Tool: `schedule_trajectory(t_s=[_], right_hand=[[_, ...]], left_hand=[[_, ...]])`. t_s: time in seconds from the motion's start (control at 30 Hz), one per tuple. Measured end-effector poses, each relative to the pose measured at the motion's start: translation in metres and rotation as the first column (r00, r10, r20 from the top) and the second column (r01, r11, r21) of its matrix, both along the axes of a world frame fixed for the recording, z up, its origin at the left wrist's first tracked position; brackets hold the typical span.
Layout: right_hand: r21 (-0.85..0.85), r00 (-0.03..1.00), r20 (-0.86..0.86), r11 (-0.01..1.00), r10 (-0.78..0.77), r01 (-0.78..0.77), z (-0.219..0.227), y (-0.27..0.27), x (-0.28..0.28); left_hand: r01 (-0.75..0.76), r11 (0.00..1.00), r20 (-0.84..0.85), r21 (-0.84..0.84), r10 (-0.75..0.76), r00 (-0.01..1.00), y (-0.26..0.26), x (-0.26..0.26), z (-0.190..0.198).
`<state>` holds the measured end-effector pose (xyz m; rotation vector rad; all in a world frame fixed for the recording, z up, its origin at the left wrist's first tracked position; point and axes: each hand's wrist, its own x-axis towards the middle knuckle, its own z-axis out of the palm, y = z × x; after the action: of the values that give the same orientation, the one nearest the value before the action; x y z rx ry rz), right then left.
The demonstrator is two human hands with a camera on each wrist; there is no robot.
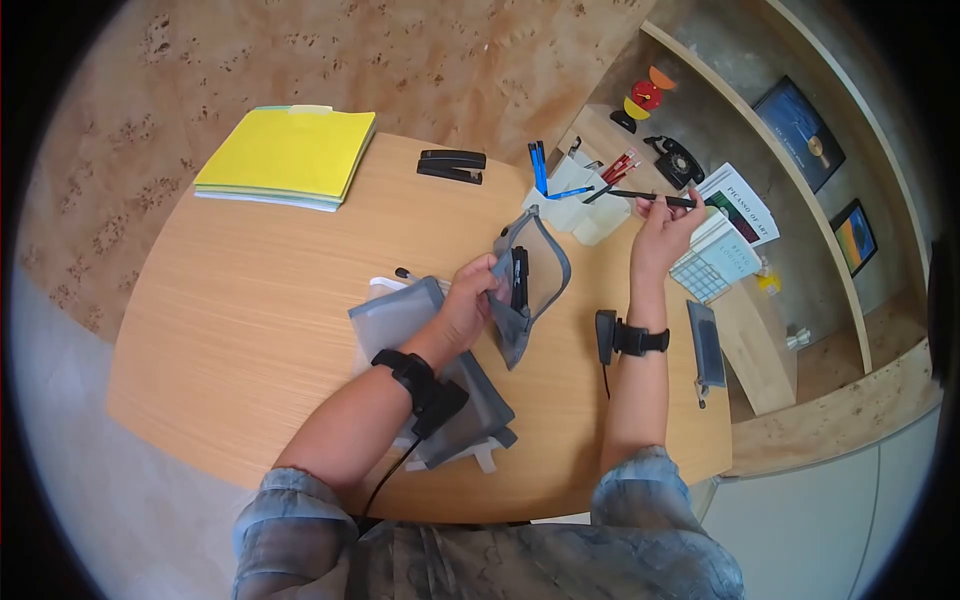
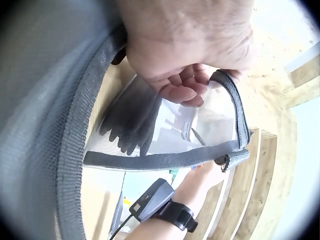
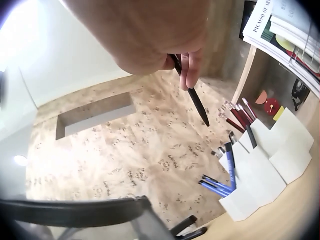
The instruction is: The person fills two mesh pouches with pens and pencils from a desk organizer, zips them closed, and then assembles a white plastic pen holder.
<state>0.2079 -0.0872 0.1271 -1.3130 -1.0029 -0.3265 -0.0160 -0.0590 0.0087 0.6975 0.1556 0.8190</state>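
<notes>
My left hand grips the edge of a grey mesh zip pouch, its mouth spread wide. Several black pens lie bunched inside; the left wrist view shows their dark ends through the mesh. Raised to the right, my right hand pinches a black pen, its tip toward the white pen holder. That pen slants downward in the right wrist view. Blue pens, red pencils and a black pen stand in the holder's compartments.
Under my left forearm lie more mesh pouches. Another dark pouch lies by the right edge. A black stapler and yellow folders sit at the back. Books and a black telephone stand beyond the holder.
</notes>
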Motion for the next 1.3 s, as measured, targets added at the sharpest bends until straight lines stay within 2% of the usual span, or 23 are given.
schedule_trajectory(t_s=[0.1, 0.23, 0.33, 0.43, 0.5, 0.53, 0.57, 0.7, 0.8, 0.93, 1.03, 1.13, 1.23, 1.3], right_hand=[[-0.096, 0.986, 0.093, 0.984, -0.14, 0.148, -0.001, 0.015, 0.006], [-0.403, 0.967, 0.231, 0.895, -0.103, 0.192, -0.028, 0.035, 0.029], [-0.344, 0.901, 0.414, 0.894, -0.131, 0.288, -0.052, 0.031, 0.035], [-0.451, 0.991, 0.13, 0.892, 0.022, 0.039, -0.051, 0.014, 0.017], [-0.527, 0.967, -0.089, 0.812, 0.24, -0.251, -0.037, -0.002, -0.008], [-0.535, 0.92, -0.2, 0.749, 0.337, -0.391, -0.027, -0.009, -0.022], [-0.609, 0.895, -0.216, 0.663, 0.39, -0.436, -0.016, -0.016, -0.035], [-0.807, 0.8, -0.329, 0.291, 0.502, -0.515, -0.017, -0.027, -0.074], [-0.909, 0.865, -0.122, 0.295, 0.487, -0.294, -0.052, -0.014, -0.079], [-0.949, 0.929, -0.072, 0.262, 0.362, -0.176, -0.051, -0.009, -0.079], [-0.951, 0.94, -0.182, 0.193, 0.287, -0.243, -0.039, -0.01, -0.086], [-0.94, 0.932, -0.012, 0.314, 0.362, -0.134, -0.047, -0.008, -0.082], [-0.952, 0.909, -0.097, 0.227, 0.406, -0.203, -0.04, -0.013, -0.079], [-0.886, 0.865, -0.267, 0.246, 0.424, -0.394, -0.034, -0.021, -0.075]], left_hand=[[0.006, 1.0, 0.002, 0.008, -0.006, 1.0, 0.001, 0.0, 0.0], [-0.003, 1.0, -0.028, -0.003, 0.003, 1.0, 0.001, -0.001, 0.001], [-0.008, 1.0, -0.023, -0.021, 0.008, 1.0, 0.001, 0.001, 0.001], [0.006, 1.0, 0.011, -0.001, -0.006, 1.0, 0.001, 0.002, -0.004], [0.031, 0.999, 0.013, 0.018, -0.031, 0.999, 0.0, 0.005, -0.009], [0.039, 0.999, 0.004, 0.028, -0.039, 0.999, 0.002, 0.006, -0.011], [0.046, 0.998, -0.004, 0.04, -0.046, 0.999, 0.003, 0.007, -0.012], [0.046, 0.996, -0.089, 0.078, -0.039, 0.995, -0.002, 0.007, -0.005], [0.09, 0.987, -0.15, 0.132, -0.07, 0.986, -0.007, 0.0, 0.005], [0.129, 0.97, -0.162, 0.204, -0.097, 0.982, -0.005, 0.003, -0.004], [0.172, 0.963, -0.16, 0.205, -0.141, 0.977, -0.004, 0.001, -0.005], [0.179, 0.961, -0.143, 0.211, -0.151, 0.978, 0.001, 0.002, -0.012], [0.151, 0.971, -0.134, 0.185, -0.127, 0.983, -0.001, 0.003, -0.011], [0.089, 0.985, -0.116, 0.148, -0.072, 0.991, -0.002, 0.006, -0.01]])
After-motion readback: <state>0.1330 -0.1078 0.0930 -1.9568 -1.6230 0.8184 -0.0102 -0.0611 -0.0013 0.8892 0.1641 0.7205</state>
